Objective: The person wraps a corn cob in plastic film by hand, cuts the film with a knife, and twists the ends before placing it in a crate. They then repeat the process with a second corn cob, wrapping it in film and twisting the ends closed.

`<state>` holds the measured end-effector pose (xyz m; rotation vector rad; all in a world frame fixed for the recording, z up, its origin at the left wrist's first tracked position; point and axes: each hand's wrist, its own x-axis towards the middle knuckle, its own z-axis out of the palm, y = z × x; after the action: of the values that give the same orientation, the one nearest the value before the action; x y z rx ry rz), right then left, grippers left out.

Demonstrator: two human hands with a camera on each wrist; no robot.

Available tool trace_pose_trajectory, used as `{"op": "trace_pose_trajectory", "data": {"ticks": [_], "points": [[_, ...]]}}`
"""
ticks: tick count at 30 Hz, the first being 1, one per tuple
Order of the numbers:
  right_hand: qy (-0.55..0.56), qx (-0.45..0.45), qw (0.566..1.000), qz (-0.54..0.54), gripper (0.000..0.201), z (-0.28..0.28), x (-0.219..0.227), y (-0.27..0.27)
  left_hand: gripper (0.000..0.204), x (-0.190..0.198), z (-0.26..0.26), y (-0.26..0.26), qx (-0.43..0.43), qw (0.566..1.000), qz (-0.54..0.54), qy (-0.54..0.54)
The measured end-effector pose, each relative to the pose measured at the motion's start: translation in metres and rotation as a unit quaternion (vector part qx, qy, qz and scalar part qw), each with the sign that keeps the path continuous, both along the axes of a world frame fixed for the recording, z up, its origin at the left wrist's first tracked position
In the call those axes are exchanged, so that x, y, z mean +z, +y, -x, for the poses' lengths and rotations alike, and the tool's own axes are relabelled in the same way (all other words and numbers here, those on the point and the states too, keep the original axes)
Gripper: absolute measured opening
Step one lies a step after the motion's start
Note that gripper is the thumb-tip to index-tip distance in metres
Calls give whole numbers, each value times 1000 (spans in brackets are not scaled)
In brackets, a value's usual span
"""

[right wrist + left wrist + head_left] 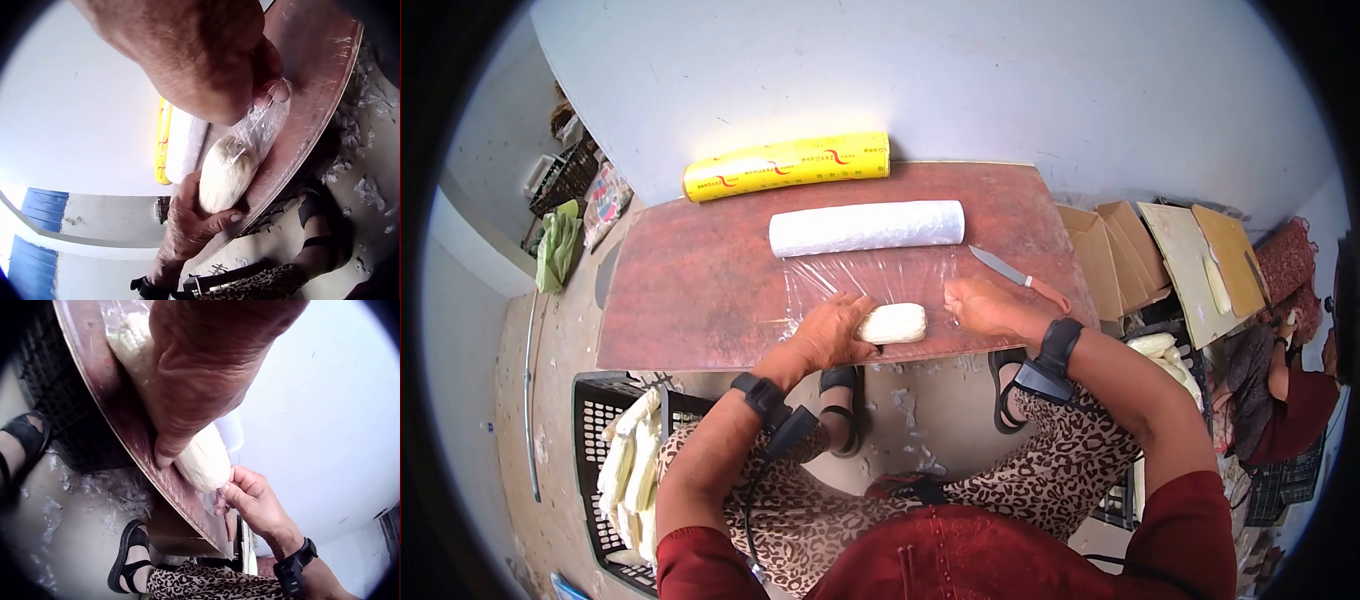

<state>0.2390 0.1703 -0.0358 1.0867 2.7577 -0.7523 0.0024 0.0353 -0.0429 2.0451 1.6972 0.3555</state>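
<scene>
A pale peeled corn cob [895, 323] lies on a sheet of cling film [870, 275] pulled from a white roll [867, 228] across the brown table [690, 280]. My left hand [850, 325] grips the cob's left end, with the thumb at the table edge in the left wrist view, where the cob [203, 459] shows beneath the hand [194, 387]. My right hand [962, 302] pinches the film just right of the cob. The right wrist view shows the bunched film [265, 122] between its fingers [269, 75], stretched over the cob [225, 172].
A knife [1020, 275] with an orange handle lies by my right hand. A yellow film box [787, 166] sits at the table's far edge. A black crate [600, 400] of cobs stands at lower left. Cardboard boxes [1120, 255] and another person [1280, 390] are on the right.
</scene>
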Motion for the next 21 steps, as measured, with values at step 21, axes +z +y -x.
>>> {"op": "trace_pose_trajectory", "data": {"ticks": [21], "points": [[72, 197, 958, -195, 44, 33, -3, -50, 61, 3, -3, -4, 23, 999, -30, -30]]}}
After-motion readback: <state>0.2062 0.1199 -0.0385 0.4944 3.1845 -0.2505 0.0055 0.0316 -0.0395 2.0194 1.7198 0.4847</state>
